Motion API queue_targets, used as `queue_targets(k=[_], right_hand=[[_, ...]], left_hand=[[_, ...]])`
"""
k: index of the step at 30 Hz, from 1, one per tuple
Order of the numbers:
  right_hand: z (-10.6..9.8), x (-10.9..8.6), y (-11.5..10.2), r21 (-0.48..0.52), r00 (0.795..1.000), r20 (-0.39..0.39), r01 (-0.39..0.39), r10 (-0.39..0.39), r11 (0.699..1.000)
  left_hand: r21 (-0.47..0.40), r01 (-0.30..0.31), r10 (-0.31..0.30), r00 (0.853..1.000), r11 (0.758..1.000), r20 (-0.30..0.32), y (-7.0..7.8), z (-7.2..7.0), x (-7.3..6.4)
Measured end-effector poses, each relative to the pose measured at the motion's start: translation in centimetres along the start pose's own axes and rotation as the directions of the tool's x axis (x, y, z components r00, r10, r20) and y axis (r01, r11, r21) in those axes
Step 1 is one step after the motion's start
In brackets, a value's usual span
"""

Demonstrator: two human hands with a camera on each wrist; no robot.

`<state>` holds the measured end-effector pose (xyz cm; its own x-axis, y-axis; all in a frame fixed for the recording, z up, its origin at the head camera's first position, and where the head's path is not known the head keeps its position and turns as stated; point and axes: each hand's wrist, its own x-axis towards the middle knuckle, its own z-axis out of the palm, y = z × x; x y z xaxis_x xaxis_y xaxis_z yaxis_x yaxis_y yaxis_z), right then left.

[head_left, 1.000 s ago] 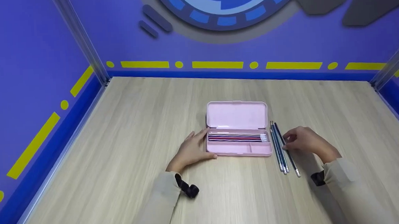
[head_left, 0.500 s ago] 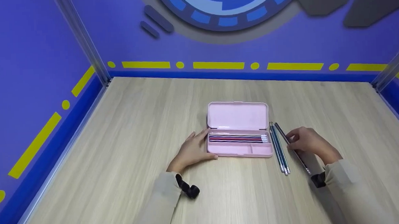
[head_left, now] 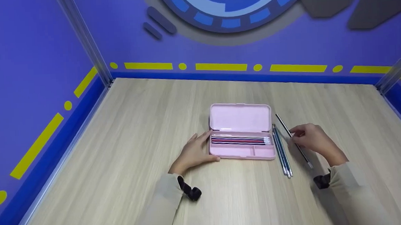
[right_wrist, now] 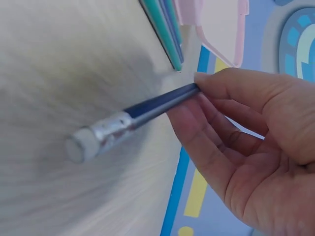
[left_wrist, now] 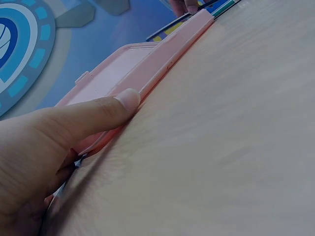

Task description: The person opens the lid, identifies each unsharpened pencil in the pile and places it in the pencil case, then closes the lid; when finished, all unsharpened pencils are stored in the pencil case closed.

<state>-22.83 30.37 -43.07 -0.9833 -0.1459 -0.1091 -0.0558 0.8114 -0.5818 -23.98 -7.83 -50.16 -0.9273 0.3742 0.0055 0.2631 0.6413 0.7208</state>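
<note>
An open pink pencil case (head_left: pixel 241 131) lies mid-table with several pencils (head_left: pixel 238 140) in its tray. My left hand (head_left: pixel 194 151) rests against the case's left end, thumb along its front edge (left_wrist: pixel 125 101). My right hand (head_left: pixel 313 139) pinches a dark blue pencil (head_left: pixel 293 140) lifted off the table, its silver ferrule and eraser (right_wrist: pixel 91 140) pointing toward me. Two or three loose blue-green pencils (head_left: pixel 282 151) lie on the wood just right of the case.
The wooden table (head_left: pixel 119 137) is boxed in by purple walls (head_left: pixel 23 67) on the left, back and right. The case's lid (head_left: pixel 240 118) stands open toward the back wall.
My right hand has picked one dark pencil out of the loose bunch and raised it off the table, moving slightly back and right. The left hand stayed at the case.
</note>
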Motion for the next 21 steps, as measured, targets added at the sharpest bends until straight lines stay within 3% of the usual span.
queue_targets(k=[8,15,21], right_hand=[[0.0,0.1,-1.3,-0.004,0.993,-0.091,0.069,-0.069,0.998],[0.4,0.7,-3.0,-0.058,0.994,-0.046,0.101,-0.104,0.993],[0.9,1.5,-4.4,-0.069,0.981,-0.014,0.192,-0.194,0.979]], left_hand=[[-0.004,0.002,-0.002,1.0,1.0,0.004,0.1,0.0,-0.1],[0.005,0.013,-0.013,1.0,1.0,0.006,0.0,0.0,0.2],[0.008,0.02,-0.02,1.0,1.0,0.009,-0.2,0.1,0.2]])
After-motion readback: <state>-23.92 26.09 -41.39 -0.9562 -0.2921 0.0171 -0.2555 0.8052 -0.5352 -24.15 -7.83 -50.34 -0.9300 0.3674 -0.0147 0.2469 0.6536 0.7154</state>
